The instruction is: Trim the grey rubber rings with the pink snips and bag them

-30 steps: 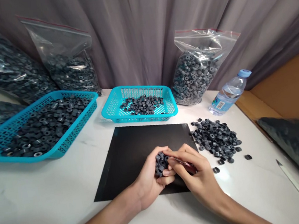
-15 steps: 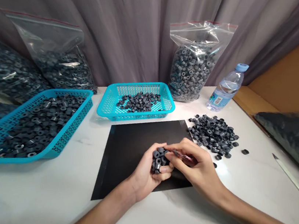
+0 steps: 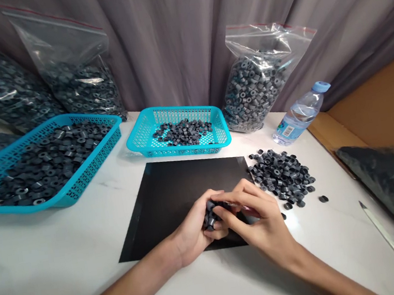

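Observation:
My left hand (image 3: 190, 234) is cupped around several small dark grey cylinders with holes (image 3: 210, 216), above the black mat (image 3: 173, 185). Over that handful, my right hand (image 3: 255, 212) has its thumb and index fingertips among the cylinders, touching them. A thin, pinkish, pen-like tool (image 3: 248, 208) lies tucked in the right hand, mostly covered by the fingers, so its kind cannot be made out. Whether the right fingertips also pinch a cylinder is hidden. A loose pile of the same cylinders (image 3: 283, 174) lies right of the mat.
Behind the mat stands a small blue basket (image 3: 183, 151) with cylinders; a larger blue basket (image 3: 74, 186) is at left. Filled zip bags (image 3: 78, 86) and another bag (image 3: 251, 91) line the curtain. A water bottle (image 3: 297, 116), a cardboard box (image 3: 377, 98) and a metal ruler-like strip (image 3: 389, 240) are at right.
My right thumb and fingers have moved in over the cylinders in my left hand and now cover more of them. The thin tool shows less than before. The view has shifted slightly.

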`<action>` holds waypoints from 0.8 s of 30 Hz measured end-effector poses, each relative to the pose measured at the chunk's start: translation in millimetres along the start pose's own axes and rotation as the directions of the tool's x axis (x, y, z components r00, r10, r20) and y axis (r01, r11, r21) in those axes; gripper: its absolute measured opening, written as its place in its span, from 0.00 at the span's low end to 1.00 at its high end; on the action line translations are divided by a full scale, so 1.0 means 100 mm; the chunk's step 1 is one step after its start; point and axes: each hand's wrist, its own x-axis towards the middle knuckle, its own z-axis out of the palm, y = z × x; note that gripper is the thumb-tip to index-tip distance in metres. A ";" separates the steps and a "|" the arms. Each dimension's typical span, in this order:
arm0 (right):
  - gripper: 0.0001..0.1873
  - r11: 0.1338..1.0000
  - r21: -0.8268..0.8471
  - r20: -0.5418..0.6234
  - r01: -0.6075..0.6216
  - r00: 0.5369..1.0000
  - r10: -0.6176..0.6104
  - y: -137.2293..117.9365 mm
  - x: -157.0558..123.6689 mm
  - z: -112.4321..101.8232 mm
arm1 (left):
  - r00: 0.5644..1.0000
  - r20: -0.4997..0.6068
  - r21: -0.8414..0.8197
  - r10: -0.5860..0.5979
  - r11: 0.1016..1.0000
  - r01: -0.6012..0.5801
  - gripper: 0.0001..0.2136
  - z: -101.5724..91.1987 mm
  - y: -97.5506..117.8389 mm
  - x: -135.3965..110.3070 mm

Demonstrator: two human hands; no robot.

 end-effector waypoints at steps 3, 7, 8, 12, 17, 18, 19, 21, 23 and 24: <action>0.10 0.999 -0.003 0.007 0.052 0.999 -0.052 0.04 -0.02 0.02 | 1.000 -0.018 -0.008 0.024 1.000 -0.024 0.14 -0.01 -0.03 0.00; 0.07 0.998 0.055 -0.012 0.019 1.000 -0.019 0.05 0.00 0.04 | 0.998 -0.022 -0.027 0.064 0.998 -0.065 0.12 -0.03 -0.05 0.01; 0.06 0.997 0.080 -0.015 -0.014 1.000 0.015 0.05 0.01 0.04 | 0.997 -0.019 -0.030 0.072 0.997 -0.072 0.11 -0.04 -0.05 0.01; 0.05 0.967 0.208 0.019 -0.146 0.989 0.145 0.02 0.05 0.03 | 0.996 0.002 -0.032 0.087 0.996 -0.087 0.11 -0.04 -0.03 0.01; 0.08 0.910 0.340 0.059 -0.237 0.971 0.231 0.05 0.09 -0.04 | 0.995 0.008 -0.034 0.098 0.995 -0.097 0.14 -0.04 0.01 0.00; 0.10 0.897 0.362 0.062 -0.252 0.967 0.247 0.06 0.10 -0.06 | 0.995 0.003 -0.033 0.104 0.994 -0.104 0.15 -0.04 0.02 0.00; 0.11 0.885 0.384 0.057 -0.263 0.963 0.262 0.08 0.12 -0.09 | 0.994 0.000 -0.030 0.111 0.993 -0.111 0.15 -0.04 0.03 0.00; 0.13 0.867 0.416 0.023 -0.273 0.957 0.290 0.13 0.15 -0.14 | 0.992 0.003 -0.021 0.125 0.992 -0.125 0.14 -0.03 0.06 -0.02; 0.14 0.865 0.421 -0.034 -0.273 0.948 0.316 0.20 0.18 -0.17 | 0.991 0.019 0.002 0.136 0.991 -0.136 0.12 -0.02 0.10 -0.05; 0.15 0.867 0.417 -0.064 -0.272 0.943 0.327 0.25 0.20 -0.17 | 0.988 0.027 0.033 0.149 0.988 -0.150 0.12 -0.01 0.13 -0.06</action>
